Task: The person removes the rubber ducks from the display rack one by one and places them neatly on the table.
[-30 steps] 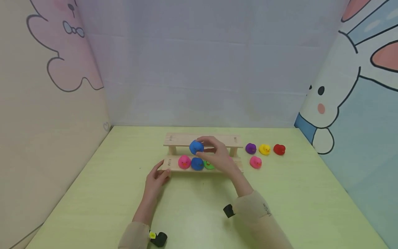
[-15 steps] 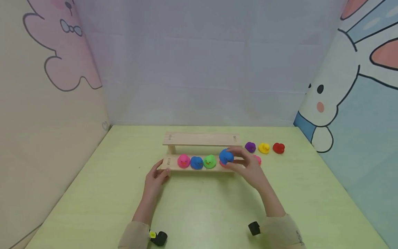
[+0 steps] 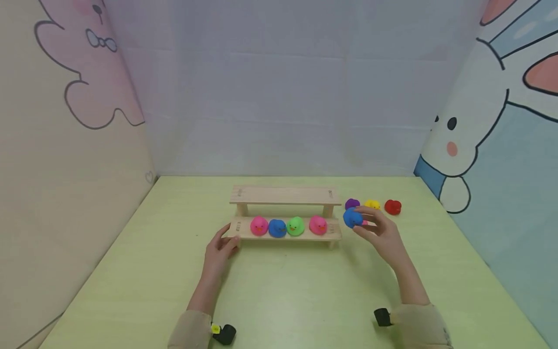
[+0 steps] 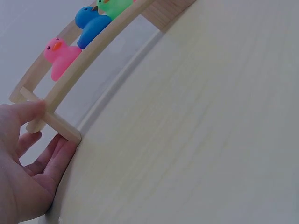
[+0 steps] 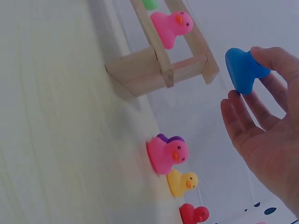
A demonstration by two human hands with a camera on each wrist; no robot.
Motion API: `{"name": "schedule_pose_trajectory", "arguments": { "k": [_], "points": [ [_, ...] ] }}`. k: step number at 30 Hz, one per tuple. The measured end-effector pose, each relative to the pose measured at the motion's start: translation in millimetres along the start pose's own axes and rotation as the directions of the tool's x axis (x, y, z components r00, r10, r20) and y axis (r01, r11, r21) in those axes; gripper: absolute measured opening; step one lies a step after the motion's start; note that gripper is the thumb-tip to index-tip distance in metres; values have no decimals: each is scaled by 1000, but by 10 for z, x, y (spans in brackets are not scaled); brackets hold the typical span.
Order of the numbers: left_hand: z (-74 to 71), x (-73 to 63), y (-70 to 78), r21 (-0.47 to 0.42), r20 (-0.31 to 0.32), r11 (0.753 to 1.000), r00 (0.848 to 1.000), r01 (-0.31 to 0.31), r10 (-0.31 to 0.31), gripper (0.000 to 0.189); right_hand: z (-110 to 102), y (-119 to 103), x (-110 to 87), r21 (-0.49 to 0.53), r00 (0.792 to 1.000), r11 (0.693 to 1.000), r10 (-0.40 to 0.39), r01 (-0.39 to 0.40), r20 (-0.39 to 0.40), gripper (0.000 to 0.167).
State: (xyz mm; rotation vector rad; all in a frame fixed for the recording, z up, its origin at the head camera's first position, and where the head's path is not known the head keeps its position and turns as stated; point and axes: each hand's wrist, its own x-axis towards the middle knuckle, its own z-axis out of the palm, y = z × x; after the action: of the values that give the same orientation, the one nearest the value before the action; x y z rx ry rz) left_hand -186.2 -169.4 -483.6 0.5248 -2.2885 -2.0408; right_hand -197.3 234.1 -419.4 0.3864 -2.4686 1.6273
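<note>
Pale tabletop (image 3: 279, 295): blue duck (image 3: 351, 218) is pinched aloft by right hand (image 3: 385, 237); wooden rack (image 3: 285, 195) is gripped by left hand (image 3: 218, 251). Table-level pink duck (image 5: 169, 155) should be cleared, rack held steady.

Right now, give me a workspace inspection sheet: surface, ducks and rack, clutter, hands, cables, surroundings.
Surface: pale table.
Job's things: rack upright; on its lower shelf, from left, pink duck, blue duck, green duck, second pink duck. On the table right of it: purple duck, yellow duck, red duck, third pink duck.
Clutter: nothing seen.
Hands: left hand holds the rack's left end; right hand pinches second blue duck.
Cables: nothing seen.
Surroundings: backdrop behind; cartoon-printed left wall and right wall.
</note>
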Motion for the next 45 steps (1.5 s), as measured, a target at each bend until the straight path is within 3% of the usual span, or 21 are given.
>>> {"name": "schedule_pose_trajectory", "arguments": {
  "k": [8, 17, 25, 30, 40, 45],
  "points": [
    [-15, 7, 5, 8, -2, 1000, 1000, 6, -6, 57, -247, 284, 33, -76, 1000, 997, -10, 10, 1, 44],
    [-2, 26, -10, 0, -7, 1000, 1000, -26, 26, 56, -476, 484, 137, -168, 991, 981, 111, -98, 70, 47],
    [-1, 30, -13, 6, -8, 1000, 1000, -11, 11, 56, -670, 682, 245, -202, 981, 971, 151, -125, 120, 49],
    [7, 22, -5, 8, -5, 1000, 1000, -17, 17, 56, -766, 840, 255, -186, 961, 964, 221, -190, 164, 52],
    [11, 10, -14, 8, -3, 1000, 1000, -24, 24, 55, -861, 989, 264, -215, 941, 957, 246, -197, 231, 52],
    [8, 8, -8, 10, 3, 1000, 1000, -12, 12, 56, -903, 1047, 289, -231, 909, 941, 309, -248, 280, 54]
  ]
}}
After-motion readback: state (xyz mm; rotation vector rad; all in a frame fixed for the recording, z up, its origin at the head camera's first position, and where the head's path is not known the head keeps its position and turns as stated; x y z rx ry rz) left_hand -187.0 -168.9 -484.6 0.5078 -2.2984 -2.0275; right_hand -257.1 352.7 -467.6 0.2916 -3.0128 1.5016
